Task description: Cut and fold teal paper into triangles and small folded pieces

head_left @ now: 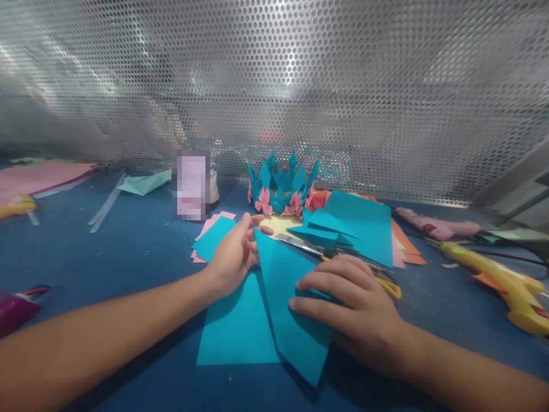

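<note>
A teal sheet of paper [281, 286] lies folded into a long triangle on the blue table, on top of a flat teal sheet [235, 332]. My right hand [347, 306] lies flat on the triangle's right side, fingers stretched out and pressing it down. My left hand [234, 252] rests at the triangle's upper left edge, fingers loosely open, its fingertips touching the paper near the tip. Just behind my right hand lie scissors [309, 247] with yellow handles.
A teal paper crown with pink flowers [281, 186] stands at the back, with a stack of teal, orange and pink sheets [364, 229] beside it. Yellow glue gun [501, 280] and pink glue gun [433, 226] lie right. A perforated metal wall [274, 86] closes the back.
</note>
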`<state>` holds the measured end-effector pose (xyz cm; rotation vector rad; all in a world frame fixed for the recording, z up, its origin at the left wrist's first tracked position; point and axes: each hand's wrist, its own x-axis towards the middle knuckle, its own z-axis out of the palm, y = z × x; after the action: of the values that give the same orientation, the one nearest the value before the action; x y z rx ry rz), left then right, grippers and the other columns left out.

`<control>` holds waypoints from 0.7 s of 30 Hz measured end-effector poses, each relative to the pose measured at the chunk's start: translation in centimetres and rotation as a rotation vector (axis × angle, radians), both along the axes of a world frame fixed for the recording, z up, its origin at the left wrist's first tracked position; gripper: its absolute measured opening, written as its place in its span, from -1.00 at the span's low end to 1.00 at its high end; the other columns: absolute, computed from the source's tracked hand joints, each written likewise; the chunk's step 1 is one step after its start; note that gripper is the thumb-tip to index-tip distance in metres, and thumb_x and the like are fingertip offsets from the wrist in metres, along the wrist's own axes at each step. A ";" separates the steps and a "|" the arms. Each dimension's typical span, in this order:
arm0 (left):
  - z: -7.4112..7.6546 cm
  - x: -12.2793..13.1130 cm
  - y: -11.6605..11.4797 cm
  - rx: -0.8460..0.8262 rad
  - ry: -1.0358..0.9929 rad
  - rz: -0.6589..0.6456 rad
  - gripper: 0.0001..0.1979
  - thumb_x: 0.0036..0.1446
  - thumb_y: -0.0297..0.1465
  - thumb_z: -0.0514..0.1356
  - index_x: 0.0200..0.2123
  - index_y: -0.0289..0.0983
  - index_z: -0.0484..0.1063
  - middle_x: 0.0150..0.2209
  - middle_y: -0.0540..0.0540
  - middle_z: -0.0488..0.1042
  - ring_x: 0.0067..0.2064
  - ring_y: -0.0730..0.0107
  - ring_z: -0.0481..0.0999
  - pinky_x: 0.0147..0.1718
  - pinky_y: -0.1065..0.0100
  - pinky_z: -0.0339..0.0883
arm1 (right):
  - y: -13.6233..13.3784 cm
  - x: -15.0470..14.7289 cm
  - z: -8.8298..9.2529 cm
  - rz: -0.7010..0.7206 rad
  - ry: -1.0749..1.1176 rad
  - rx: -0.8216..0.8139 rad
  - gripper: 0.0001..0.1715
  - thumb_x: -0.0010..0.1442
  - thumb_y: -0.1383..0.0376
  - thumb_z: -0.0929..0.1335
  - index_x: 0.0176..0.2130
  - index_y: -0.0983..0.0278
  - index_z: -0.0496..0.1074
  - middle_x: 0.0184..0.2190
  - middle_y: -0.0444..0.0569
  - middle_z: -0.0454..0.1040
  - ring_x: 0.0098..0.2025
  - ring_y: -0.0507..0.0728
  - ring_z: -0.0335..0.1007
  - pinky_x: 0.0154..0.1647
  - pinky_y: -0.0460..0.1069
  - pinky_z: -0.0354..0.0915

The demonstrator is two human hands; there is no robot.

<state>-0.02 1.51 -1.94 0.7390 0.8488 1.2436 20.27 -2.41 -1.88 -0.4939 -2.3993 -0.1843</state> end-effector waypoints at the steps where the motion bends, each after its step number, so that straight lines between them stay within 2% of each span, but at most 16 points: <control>1: 0.0 -0.1 0.0 0.006 0.015 -0.004 -0.69 0.19 -0.17 0.06 -0.14 -0.27 0.27 -0.32 -0.03 0.41 -0.63 0.62 0.28 -0.69 0.51 0.15 | 0.0 0.0 0.0 0.004 -0.020 0.001 -0.73 0.28 0.37 0.20 -0.19 0.19 0.47 -0.25 -0.09 0.52 -0.20 0.12 0.29 -0.07 0.06 0.11; 3: -0.1 -0.1 -0.1 0.061 0.098 0.004 -0.66 0.09 -0.23 0.19 -0.12 -0.25 0.23 -0.26 -0.03 0.39 -0.56 0.60 0.35 -0.67 0.53 0.14 | 0.0 -0.1 -0.1 0.012 -0.052 -0.018 -0.70 0.30 0.37 0.18 -0.18 0.21 0.47 -0.26 -0.08 0.52 -0.22 0.11 0.29 -0.09 0.05 0.13; 5: -0.3 0.0 -0.2 0.144 0.228 0.031 -0.56 -0.05 -0.39 0.31 -0.11 -0.23 0.21 -0.21 -0.02 0.35 -0.42 0.55 0.43 -0.57 0.54 0.21 | 0.1 -0.2 -0.2 0.031 -0.087 -0.053 -0.69 0.30 0.39 0.17 -0.16 0.22 0.46 -0.26 -0.07 0.52 -0.24 0.11 0.30 -0.13 0.03 0.18; 7: -0.5 0.2 -0.4 0.204 0.334 0.057 -0.51 -0.14 -0.49 0.34 -0.14 -0.22 0.20 -0.15 -0.02 0.32 -0.30 0.50 0.46 -0.45 0.51 0.28 | 0.2 -0.2 -0.3 0.073 -0.133 -0.101 -0.67 0.29 0.41 0.15 -0.13 0.24 0.45 -0.24 -0.05 0.51 -0.26 0.10 0.32 -0.16 0.01 0.22; 9: -0.7 0.3 -0.4 0.218 0.389 0.049 -0.56 -0.13 -0.49 0.32 -0.19 -0.22 0.18 -0.15 -0.03 0.34 -0.26 0.47 0.46 -0.39 0.47 0.30 | 0.3 -0.3 -0.5 0.127 -0.170 -0.149 -0.64 0.30 0.41 0.13 -0.11 0.26 0.43 -0.24 -0.03 0.52 -0.26 0.09 0.35 -0.17 0.00 0.26; 12: -1.1 0.2 -0.2 0.224 0.412 -0.045 -0.67 -0.04 -0.47 0.24 -0.23 -0.21 0.16 -0.28 -0.02 0.42 -0.32 0.45 0.45 -0.40 0.44 0.27 | 0.5 -0.5 -0.7 0.180 -0.193 -0.223 -0.66 0.33 0.37 0.12 -0.11 0.29 0.42 -0.27 -0.02 0.53 -0.25 0.09 0.39 -0.15 0.01 0.28; 14: -1.4 0.1 0.0 0.273 0.462 -0.073 -0.78 0.02 -0.47 0.17 -0.26 -0.21 0.19 -0.29 -0.04 0.42 -0.32 0.43 0.43 -0.37 0.40 0.28 | 0.6 -0.6 -0.8 0.191 -0.194 -0.264 -0.68 0.33 0.36 0.13 -0.13 0.30 0.42 -0.28 -0.01 0.54 -0.24 0.08 0.40 -0.15 0.00 0.29; 16: -1.6 -0.1 0.1 0.408 0.592 -0.009 -0.84 0.02 -0.51 0.14 -0.29 -0.22 0.25 -0.18 -0.08 0.36 -0.18 0.38 0.42 -0.22 0.32 0.30 | 0.7 -0.6 -0.9 0.188 -0.204 -0.284 -0.69 0.32 0.38 0.14 -0.14 0.29 0.43 -0.26 0.01 0.54 -0.23 0.08 0.40 -0.14 0.00 0.30; 19: -1.5 -0.2 -0.3 0.648 0.899 0.125 -0.79 0.00 -0.56 0.13 -0.26 -0.23 0.34 -0.03 -0.12 0.22 0.07 0.28 0.24 0.05 0.20 0.13 | 0.7 -0.6 -1.0 0.161 -0.231 -0.270 -0.71 0.30 0.40 0.18 -0.12 0.27 0.43 -0.22 0.01 0.52 -0.22 0.09 0.40 -0.14 0.02 0.30; 21: -1.3 -0.2 -0.9 0.758 1.088 0.131 -0.78 0.01 -0.57 0.12 -0.24 -0.24 0.36 -0.06 -0.12 0.21 0.06 0.25 0.22 0.05 0.17 0.12 | 0.7 -0.5 -1.2 0.148 -0.252 -0.247 -0.72 0.29 0.41 0.19 -0.12 0.27 0.43 -0.21 0.01 0.51 -0.22 0.09 0.40 -0.17 0.02 0.30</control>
<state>-0.25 0.59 -3.25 2.1057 1.2922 1.2417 19.72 -1.69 -3.03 -0.4221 -2.7103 0.1247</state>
